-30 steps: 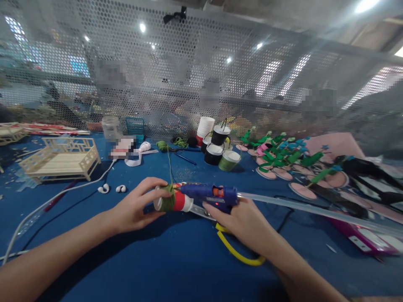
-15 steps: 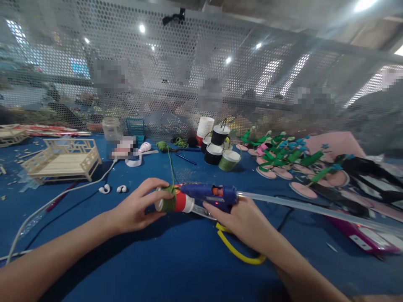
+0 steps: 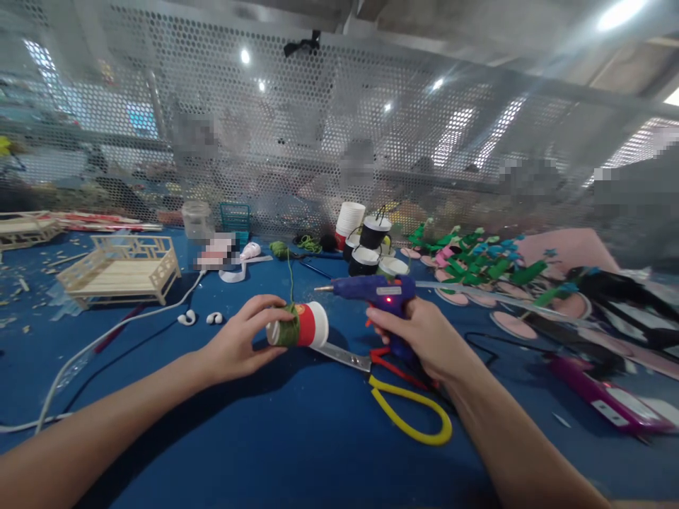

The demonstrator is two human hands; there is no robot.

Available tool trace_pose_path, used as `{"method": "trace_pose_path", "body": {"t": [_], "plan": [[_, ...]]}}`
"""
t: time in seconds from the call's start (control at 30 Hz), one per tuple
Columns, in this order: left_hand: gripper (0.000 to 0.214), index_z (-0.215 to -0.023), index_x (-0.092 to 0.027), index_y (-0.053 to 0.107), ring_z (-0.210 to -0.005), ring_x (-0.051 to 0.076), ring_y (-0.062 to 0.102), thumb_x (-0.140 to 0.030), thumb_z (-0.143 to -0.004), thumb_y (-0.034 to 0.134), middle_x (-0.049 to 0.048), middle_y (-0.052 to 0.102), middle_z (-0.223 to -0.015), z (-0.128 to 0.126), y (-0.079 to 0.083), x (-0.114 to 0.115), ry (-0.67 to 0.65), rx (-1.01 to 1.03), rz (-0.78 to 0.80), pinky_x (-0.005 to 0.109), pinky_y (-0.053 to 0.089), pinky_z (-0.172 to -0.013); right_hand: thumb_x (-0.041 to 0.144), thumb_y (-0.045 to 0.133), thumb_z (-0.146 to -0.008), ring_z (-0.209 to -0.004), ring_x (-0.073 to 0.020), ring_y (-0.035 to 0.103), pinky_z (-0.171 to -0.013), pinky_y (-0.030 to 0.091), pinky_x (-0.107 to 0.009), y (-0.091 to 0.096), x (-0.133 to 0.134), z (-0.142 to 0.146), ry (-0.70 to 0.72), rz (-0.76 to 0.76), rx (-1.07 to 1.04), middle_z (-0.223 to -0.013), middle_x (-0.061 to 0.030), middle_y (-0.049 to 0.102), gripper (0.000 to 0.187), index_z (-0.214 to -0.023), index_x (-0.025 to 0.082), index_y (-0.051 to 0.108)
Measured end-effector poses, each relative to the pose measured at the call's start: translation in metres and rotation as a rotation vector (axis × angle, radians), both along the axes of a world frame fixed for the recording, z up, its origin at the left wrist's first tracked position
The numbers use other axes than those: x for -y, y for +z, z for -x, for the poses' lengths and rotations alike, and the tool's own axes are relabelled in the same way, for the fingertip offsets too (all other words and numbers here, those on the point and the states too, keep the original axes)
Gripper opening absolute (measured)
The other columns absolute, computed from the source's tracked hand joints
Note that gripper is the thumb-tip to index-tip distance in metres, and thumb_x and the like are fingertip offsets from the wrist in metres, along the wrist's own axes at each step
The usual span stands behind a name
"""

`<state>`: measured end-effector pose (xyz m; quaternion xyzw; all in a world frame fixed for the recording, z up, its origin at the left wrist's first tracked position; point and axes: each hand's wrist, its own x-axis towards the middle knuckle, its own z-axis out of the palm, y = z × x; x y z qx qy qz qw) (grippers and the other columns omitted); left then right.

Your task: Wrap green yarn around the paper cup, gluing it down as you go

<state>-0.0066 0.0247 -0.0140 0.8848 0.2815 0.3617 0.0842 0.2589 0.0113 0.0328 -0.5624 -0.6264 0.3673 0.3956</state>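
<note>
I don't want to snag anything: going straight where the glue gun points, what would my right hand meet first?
With the glue gun leading, your right hand would likely meet the green yarn strand running from the cup first; depth is unclear, so it might miss.

Count: one left hand (image 3: 238, 343), one right hand (image 3: 427, 336), one glue gun (image 3: 371, 288), one yarn-wrapped cup (image 3: 309, 325) and one pair of scissors (image 3: 353, 360) near; two white earbuds (image 3: 187, 319) and two miniature wooden beds (image 3: 124, 274) left; one clear jar (image 3: 197, 220), one stack of white cups (image 3: 351, 216), at least three black pails (image 3: 363, 264) and one green pail (image 3: 393, 266) far.
</note>
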Motion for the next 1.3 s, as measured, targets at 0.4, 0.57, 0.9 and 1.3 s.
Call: {"method": "trace_pose_path", "body": {"t": [0.4, 0.57, 0.9, 1.3], "plan": [[0.031, -0.110, -0.019, 0.045, -0.104, 0.023, 0.046, -0.011, -0.081, 0.052, 0.0119, 0.046, -0.111, -0.001, 0.005, 0.000, -0.047, -0.097, -0.212, 0.042, 0.045, -0.087, 0.038, 0.052, -0.079, -0.038, -0.0114, 0.050, -0.042, 0.040, -0.023, -0.031, -0.061, 0.002, -0.129, 0.111, 0.320, -0.043, 0.0003, 0.051, 0.032, -0.054, 0.019, 0.043], [0.028, -0.109, -0.019, 0.045, -0.103, 0.024, 0.046, -0.011, -0.082, 0.051, 0.0125, 0.047, -0.111, -0.003, 0.007, 0.001, -0.067, -0.098, -0.270, 0.043, 0.046, -0.085, 0.034, 0.057, -0.076, -0.073, -0.0229, 0.061, -0.061, 0.044, -0.031, -0.036, -0.071, 0.004, -0.157, -0.021, 0.539, -0.065, -0.0127, 0.062, 0.030, -0.052, 0.016, 0.052], [0.031, -0.110, -0.019, 0.045, -0.107, 0.026, 0.045, -0.010, -0.081, 0.051, 0.0132, 0.046, -0.112, -0.008, 0.010, 0.010, -0.165, -0.160, -0.280, 0.043, 0.047, -0.086, 0.060, 0.032, -0.082, -0.076, -0.0163, 0.062, -0.068, 0.046, -0.027, -0.005, -0.039, 0.053, 0.547, 0.205, 0.139, -0.079, -0.0037, 0.070, 0.056, -0.075, 0.018, 0.069], [0.038, -0.116, -0.021, 0.042, -0.109, 0.024, 0.047, -0.020, -0.080, 0.055, 0.0121, 0.046, -0.116, -0.009, 0.011, 0.014, -0.167, -0.056, 0.075, 0.041, 0.044, -0.092, 0.036, 0.059, -0.071, -0.060, -0.0088, 0.049, -0.061, 0.040, -0.025, 0.000, -0.029, 0.055, 0.307, -0.059, -0.208, -0.066, 0.0014, 0.059, 0.021, -0.067, 0.016, 0.056]]}}
